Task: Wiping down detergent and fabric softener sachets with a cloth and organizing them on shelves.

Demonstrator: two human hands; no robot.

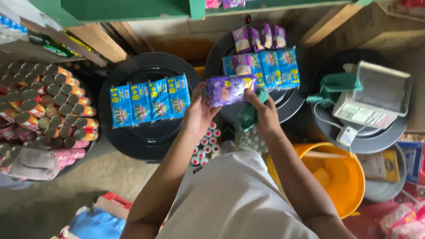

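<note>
Holding a purple packet (230, 89) between my left hand (200, 110) and right hand (264, 113) (which also clutches a green cloth (248, 116)), fingers pinching its ends above a black drum lid (290, 99).

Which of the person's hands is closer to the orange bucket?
The right hand. It holds the right end of the purple packet, up and left of the orange bucket. The left hand holds the packet's other end, farther left.

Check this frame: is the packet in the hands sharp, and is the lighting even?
Head view: the purple packet between left hand and right hand is slightly motion-blurred; lighting soft, dimmer at the left floor; wide-angle bending at edges.
</note>
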